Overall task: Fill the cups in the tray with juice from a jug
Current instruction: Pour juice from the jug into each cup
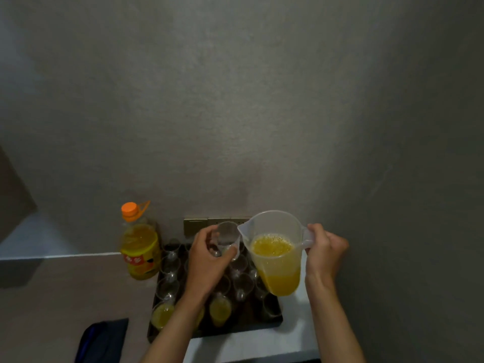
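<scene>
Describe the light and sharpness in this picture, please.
Head view: dim overall, corners darker; the wall takes a soft bright patch; the juice in the jug glows; the clear cups in the tray are murky and soft; straight edges bend from the wide lens.

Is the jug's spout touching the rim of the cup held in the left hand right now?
Cannot tell. In the head view the jug spout overlaps the rim of the lifted cup in the left hand; no gap or contact shows plainly.

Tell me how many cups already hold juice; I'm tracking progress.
2 plainly: clear plastic cups with orange juice in the dark tray's near row, one at the left end, one mid-row. The left forearm may hide another between them.
</scene>
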Demonstrator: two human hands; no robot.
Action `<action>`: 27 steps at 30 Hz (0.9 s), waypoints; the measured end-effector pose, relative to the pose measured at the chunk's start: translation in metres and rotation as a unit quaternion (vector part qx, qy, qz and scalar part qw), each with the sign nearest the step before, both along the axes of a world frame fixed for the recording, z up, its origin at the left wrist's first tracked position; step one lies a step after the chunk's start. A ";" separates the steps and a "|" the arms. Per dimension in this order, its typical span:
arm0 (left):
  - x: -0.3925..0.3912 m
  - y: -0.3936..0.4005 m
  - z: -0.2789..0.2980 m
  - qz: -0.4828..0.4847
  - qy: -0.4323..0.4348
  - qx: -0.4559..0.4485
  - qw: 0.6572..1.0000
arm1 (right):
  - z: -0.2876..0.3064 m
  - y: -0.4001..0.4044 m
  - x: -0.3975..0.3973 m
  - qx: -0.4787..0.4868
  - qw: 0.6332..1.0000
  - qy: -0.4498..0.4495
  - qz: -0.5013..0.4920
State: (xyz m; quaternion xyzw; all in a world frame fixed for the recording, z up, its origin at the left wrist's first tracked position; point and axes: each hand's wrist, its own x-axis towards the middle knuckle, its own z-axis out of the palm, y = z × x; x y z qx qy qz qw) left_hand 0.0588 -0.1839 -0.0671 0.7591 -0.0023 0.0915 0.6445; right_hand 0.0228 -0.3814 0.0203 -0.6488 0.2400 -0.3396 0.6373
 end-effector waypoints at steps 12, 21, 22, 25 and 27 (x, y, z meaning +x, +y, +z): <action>-0.023 0.012 0.011 0.033 -0.017 -0.027 0.999 | 0.055 0.005 0.032 -0.206 0.975 0.047 0.064; -0.030 0.020 0.024 0.004 -0.002 -0.063 0.998 | 0.088 0.015 0.044 -0.295 0.949 0.046 0.107; -0.030 0.020 0.025 0.002 -0.003 -0.063 0.998 | 0.090 0.016 0.044 -0.301 0.946 0.043 0.115; -0.032 0.023 0.026 -0.001 -0.004 -0.068 0.998 | 0.092 0.022 0.045 -0.309 0.942 0.034 0.130; -0.032 0.024 0.028 -0.002 0.000 -0.076 0.997 | 0.093 0.024 0.045 -0.309 0.941 0.029 0.133</action>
